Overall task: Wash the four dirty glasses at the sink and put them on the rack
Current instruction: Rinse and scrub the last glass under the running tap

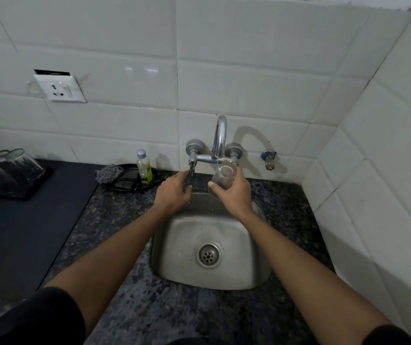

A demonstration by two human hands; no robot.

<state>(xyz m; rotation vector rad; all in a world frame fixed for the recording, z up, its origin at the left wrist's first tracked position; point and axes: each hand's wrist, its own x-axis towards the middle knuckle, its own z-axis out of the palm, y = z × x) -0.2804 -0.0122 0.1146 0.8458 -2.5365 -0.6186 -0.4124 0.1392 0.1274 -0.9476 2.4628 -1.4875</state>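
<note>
Head view: rinse step on what looks like the last glass. Right hand (234,192) grips a clear glass (223,177) round its lower body, fingers curled, thumb across the near side, mouth up and tilted toward the spout of the tap (218,143); a thin stream of water seems to run into it. Left hand (173,189) reaches to the left tap handle (191,168), fingers touching or pinching it at the tips; how tightly they close is hidden, can't tell. Glass sits over the back edge of the sink (209,272), basin bare but for the drain.

Three glasses (7,168) stand upside down on the dark rack (33,188) far left on the counter, well apart from the sink, so my guess is three done, one left.

Next move, as I judge it: finish the rinse, shut the water with the left hand, tip the glass out, carry it left across the counter past the soap bottle (144,168) and scrubber (108,172), set it mouth down beside the others. Wet glass, slip risk; needs a firm grip
</note>
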